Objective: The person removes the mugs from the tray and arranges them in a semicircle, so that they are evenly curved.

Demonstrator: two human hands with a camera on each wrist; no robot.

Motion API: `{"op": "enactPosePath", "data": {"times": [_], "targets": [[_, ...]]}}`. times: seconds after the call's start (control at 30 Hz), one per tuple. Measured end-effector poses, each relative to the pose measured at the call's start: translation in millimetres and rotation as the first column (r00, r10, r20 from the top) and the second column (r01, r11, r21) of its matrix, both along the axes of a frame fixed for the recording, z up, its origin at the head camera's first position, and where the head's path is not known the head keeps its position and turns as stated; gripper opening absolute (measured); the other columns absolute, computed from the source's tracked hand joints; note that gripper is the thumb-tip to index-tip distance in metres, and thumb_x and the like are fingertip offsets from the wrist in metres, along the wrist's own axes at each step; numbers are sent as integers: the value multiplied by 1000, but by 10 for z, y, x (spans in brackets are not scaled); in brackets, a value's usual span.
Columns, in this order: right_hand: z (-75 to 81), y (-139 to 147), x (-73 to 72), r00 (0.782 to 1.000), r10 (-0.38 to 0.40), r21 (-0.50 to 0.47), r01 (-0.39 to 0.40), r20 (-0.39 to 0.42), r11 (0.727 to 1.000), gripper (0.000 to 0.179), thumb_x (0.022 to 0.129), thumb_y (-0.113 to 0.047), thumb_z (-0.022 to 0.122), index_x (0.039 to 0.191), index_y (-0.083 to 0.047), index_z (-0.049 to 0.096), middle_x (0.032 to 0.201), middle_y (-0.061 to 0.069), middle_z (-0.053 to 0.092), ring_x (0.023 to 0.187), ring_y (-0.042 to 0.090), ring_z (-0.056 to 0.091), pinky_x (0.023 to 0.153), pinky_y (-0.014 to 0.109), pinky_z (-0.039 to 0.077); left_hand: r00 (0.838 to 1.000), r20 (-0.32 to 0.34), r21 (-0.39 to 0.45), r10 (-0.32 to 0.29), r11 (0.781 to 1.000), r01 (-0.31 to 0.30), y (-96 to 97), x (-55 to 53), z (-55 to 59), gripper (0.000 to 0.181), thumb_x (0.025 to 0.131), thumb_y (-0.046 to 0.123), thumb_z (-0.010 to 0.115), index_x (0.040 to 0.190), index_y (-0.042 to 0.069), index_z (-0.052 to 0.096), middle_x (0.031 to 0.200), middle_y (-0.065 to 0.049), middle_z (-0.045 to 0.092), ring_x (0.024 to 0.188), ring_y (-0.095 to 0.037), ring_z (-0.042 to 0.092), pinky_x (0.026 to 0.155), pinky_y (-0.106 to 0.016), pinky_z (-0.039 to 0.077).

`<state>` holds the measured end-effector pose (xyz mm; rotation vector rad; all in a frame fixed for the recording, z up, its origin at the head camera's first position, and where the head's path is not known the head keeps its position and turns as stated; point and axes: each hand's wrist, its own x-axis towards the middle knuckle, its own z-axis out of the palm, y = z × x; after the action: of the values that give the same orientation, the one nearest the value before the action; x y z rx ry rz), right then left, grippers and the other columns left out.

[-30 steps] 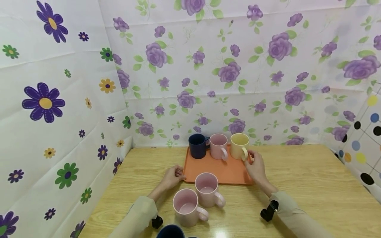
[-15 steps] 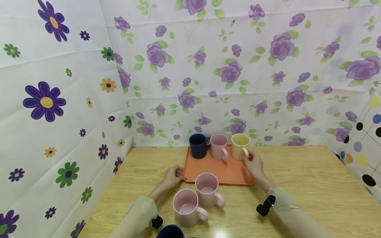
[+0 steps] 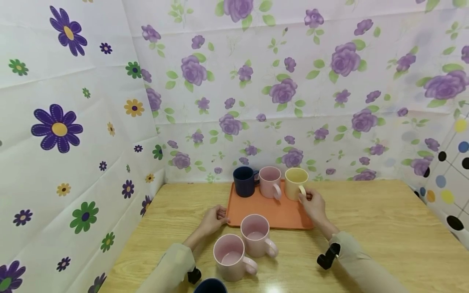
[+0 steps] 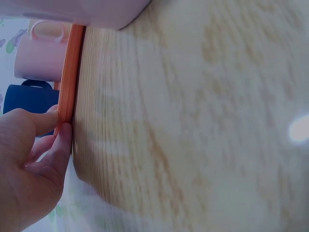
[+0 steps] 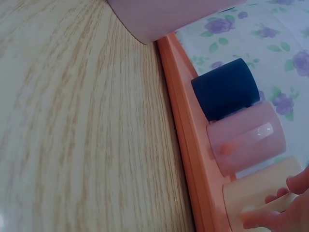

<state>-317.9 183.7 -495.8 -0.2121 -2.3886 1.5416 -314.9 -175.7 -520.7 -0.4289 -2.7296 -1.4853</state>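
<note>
A white cloth printed with purple roses and green leaves backs the scene, with a daisy-print sheet at its left and a polka-dot cloth at its right. In front lies a wood-grain tabletop.

Clock directions here are from the centre of the orange tray in the head view. The tray lies flat near the back edge of the table. On it stand three upright mugs: a navy mug at ten o'clock, a pink mug at twelve and a pale yellow mug between one and two.

The right hand, at three o'clock, has its thumb and fingers curled on the yellow mug's handle. The left hand, between eight and nine, pinches the tray's rim near the front corner; the left wrist view shows the rim between thumb and fingers.

Off the tray, toward seven o'clock, stand two larger-looking pink mugs, a nearer one and a farther one, handles toward four. They overlap in view; whether they touch cannot be told. Beyond them, a dark blue cup is cut off by the bottom edge.
</note>
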Motion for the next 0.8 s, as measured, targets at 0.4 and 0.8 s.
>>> {"op": "enactPosePath", "data": {"times": [0.4, 0.8], "targets": [[-82, 60, 67, 996, -64, -28, 62, -55, 998, 21, 87, -8, 70, 102, 6, 68, 93, 21, 69, 71, 1, 55, 59, 11, 46, 1000, 6, 0, -2, 1000, 2, -9, 6, -28, 30, 83, -2, 71, 108, -11, 58, 92, -19, 66, 79, -20, 63, 67, -20, 54], [-67, 136, 204, 998, -50, -8, 49, -49, 999, 23, 90, -13, 69, 106, 3, 70, 98, 21, 72, 72, 1, 57, 59, 12, 47, 1000, -16, -4, 1, 1000, -1, 2, 12, -10, 29, 83, -3, 71, 107, -12, 57, 92, -20, 65, 79, -21, 63, 67, -19, 54]]}}
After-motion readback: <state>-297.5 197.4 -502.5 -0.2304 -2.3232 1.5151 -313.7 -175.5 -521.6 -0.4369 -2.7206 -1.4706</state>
